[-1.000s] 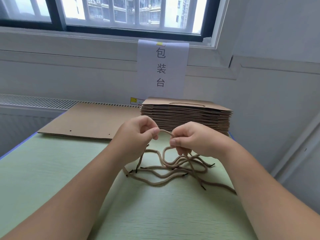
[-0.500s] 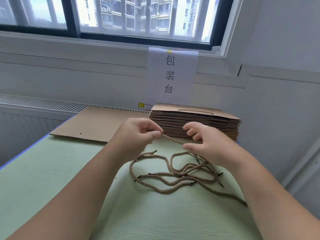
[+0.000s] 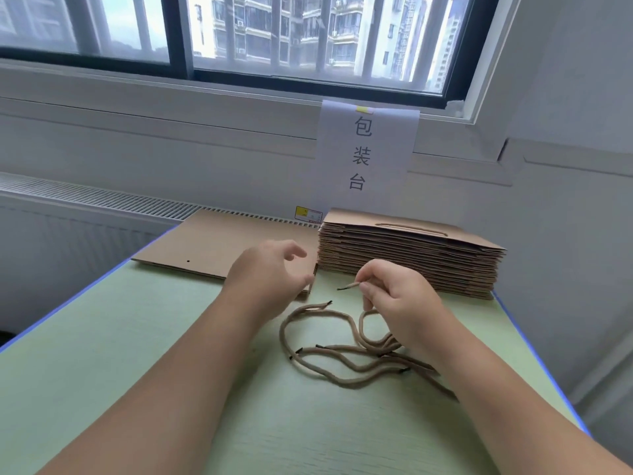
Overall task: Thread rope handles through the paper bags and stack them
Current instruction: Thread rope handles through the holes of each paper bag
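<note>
Several brown rope handles point(image 3: 329, 368) with black tips lie tangled on the green table point(image 3: 171, 389). My right hand point(image 3: 400, 303) pinches one rope near its black tip point(image 3: 346, 286), which sticks out to the left above the table. My left hand point(image 3: 270, 275) hovers with relaxed, spread fingers over the near right corner of a flat brown paper bag point(image 3: 212, 245) and holds nothing. A tall stack of folded paper bags point(image 3: 411, 258) stands behind my right hand, with a rope handle showing on its top bag.
A white paper sign point(image 3: 366, 149) with printed characters hangs from the window sill behind the stack. A vent grille point(image 3: 102, 197) runs along the wall at the left. The table's blue edge point(image 3: 534, 354) is close on the right, next to a white wall.
My left hand has let go of the rope and opened, moving toward the flat bag. My right hand now pinches the rope end by itself. The view tilted upward.
</note>
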`<action>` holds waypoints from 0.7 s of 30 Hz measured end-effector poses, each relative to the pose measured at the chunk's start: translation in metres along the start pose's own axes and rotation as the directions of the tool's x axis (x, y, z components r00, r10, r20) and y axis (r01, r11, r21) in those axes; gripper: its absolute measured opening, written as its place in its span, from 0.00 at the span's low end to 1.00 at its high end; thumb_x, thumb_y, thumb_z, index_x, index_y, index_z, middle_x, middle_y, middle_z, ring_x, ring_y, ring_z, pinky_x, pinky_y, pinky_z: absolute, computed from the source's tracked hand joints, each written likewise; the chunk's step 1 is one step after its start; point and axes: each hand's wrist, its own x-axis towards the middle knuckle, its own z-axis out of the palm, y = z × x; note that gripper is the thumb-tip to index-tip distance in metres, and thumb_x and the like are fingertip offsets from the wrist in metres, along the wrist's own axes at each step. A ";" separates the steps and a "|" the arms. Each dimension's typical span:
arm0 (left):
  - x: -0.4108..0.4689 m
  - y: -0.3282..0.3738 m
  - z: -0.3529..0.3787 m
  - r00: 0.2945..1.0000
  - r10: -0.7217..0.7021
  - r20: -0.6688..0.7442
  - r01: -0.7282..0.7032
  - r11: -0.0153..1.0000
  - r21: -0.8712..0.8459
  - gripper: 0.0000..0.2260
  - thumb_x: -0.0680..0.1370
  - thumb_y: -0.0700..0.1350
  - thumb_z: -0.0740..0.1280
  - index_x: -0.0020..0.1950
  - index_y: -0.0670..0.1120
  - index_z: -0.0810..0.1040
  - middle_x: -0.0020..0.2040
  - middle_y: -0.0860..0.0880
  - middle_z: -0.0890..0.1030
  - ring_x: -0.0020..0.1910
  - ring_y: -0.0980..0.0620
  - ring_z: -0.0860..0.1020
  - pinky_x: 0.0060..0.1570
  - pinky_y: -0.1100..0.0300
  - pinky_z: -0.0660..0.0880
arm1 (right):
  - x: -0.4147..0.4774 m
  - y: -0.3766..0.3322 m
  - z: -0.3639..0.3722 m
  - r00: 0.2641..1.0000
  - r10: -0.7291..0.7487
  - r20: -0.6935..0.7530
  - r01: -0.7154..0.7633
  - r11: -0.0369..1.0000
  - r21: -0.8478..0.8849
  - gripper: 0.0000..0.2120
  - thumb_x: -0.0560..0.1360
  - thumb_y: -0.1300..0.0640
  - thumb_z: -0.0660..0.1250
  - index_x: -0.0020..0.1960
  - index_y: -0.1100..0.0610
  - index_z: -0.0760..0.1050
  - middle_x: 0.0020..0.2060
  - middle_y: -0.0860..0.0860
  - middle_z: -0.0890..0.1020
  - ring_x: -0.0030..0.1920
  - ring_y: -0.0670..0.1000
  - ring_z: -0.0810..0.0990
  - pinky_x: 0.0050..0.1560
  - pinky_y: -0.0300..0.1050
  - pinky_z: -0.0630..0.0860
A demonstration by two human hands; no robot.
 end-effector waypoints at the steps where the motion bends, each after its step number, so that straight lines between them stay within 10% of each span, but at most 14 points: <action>1: 0.000 -0.002 0.003 1.000 -0.013 0.019 0.012 0.997 0.075 0.20 0.74 0.59 0.75 0.65 0.61 0.78 0.64 0.57 0.79 0.60 0.53 0.77 0.56 0.55 0.74 | 0.000 0.000 0.001 1.000 0.005 0.010 -0.005 1.000 -0.005 0.10 0.82 0.57 0.63 0.46 0.43 0.76 0.36 0.43 0.83 0.39 0.53 0.82 0.46 0.58 0.81; 7: 0.006 -0.003 0.014 0.994 -0.091 0.056 0.073 0.961 0.268 0.27 0.72 0.63 0.75 0.69 0.61 0.75 0.71 0.56 0.75 0.70 0.51 0.73 0.64 0.51 0.67 | 0.000 -0.004 0.005 0.999 0.012 0.032 -0.010 0.998 -0.063 0.08 0.82 0.56 0.63 0.48 0.44 0.76 0.36 0.45 0.83 0.33 0.48 0.78 0.41 0.53 0.78; 16: 0.007 -0.017 0.003 0.982 -0.054 -0.180 0.050 0.998 -0.027 0.10 0.78 0.58 0.72 0.49 0.54 0.86 0.41 0.56 0.84 0.46 0.51 0.82 0.43 0.57 0.76 | 0.001 -0.005 0.007 0.999 0.031 0.035 -0.030 0.999 -0.013 0.10 0.82 0.57 0.62 0.46 0.44 0.76 0.36 0.42 0.83 0.36 0.53 0.81 0.42 0.55 0.79; 21: 0.002 -0.012 -0.011 0.863 0.048 -0.502 -0.100 0.992 -0.076 0.09 0.80 0.52 0.70 0.44 0.50 0.85 0.35 0.53 0.81 0.37 0.47 0.77 0.35 0.56 0.70 | 0.007 -0.013 0.006 0.998 0.043 0.037 -0.046 0.994 0.094 0.11 0.82 0.61 0.61 0.46 0.48 0.76 0.39 0.45 0.84 0.34 0.46 0.81 0.35 0.43 0.74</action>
